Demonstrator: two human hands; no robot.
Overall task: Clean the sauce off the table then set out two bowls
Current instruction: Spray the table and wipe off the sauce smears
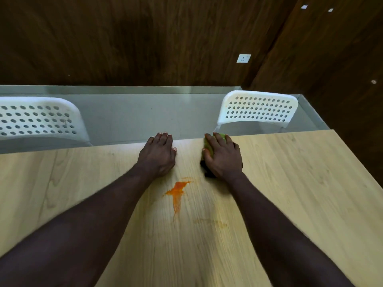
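An orange sauce smear (177,191) lies on the light wooden table (290,183), with fainter streaks toward the near right. My right hand (222,157) presses flat on a green sponge (208,145) with a dark underside, near the table's far edge and up-right of the smear. My left hand (158,155) rests flat on the table beside it, fingers straight, just above the smear. No bowls are in view.
Two white perforated chairs stand behind the table's far edge, one at the left (37,121) and one at the right (259,109). Behind them are grey floor and a dark wooden wall with a socket (243,58).
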